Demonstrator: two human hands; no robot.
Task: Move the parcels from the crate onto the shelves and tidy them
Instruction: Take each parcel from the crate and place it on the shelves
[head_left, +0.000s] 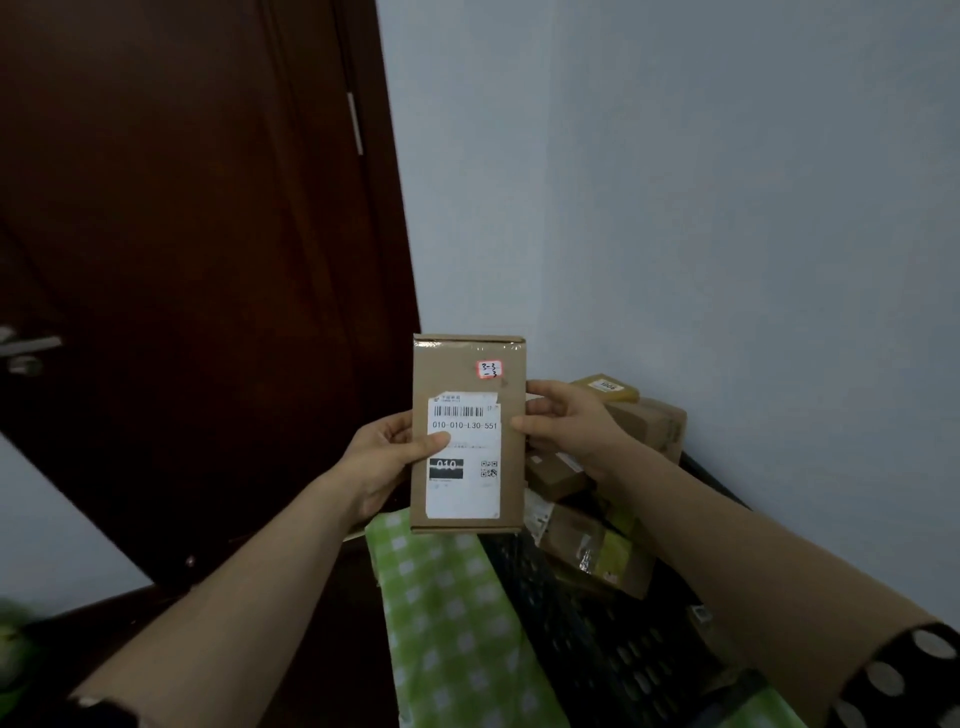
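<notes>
A flat brown cardboard parcel (467, 374) with a white shipping label and a small red-edged sticker is held upright in front of me. My left hand (384, 457) grips its left edge, thumb across the label. Its right edge is held by my right hand (563, 423), thumb on the front and fingers behind. Below and to the right stands the black perforated crate (587, 639), with several brown parcels (597, 551) piled in it. No shelves are in view.
A dark wooden door (182, 260) with a metal handle (28, 351) fills the left. A pale wall (701, 208) is behind the crate. A green checked cloth (447, 623) lies against the crate's left side.
</notes>
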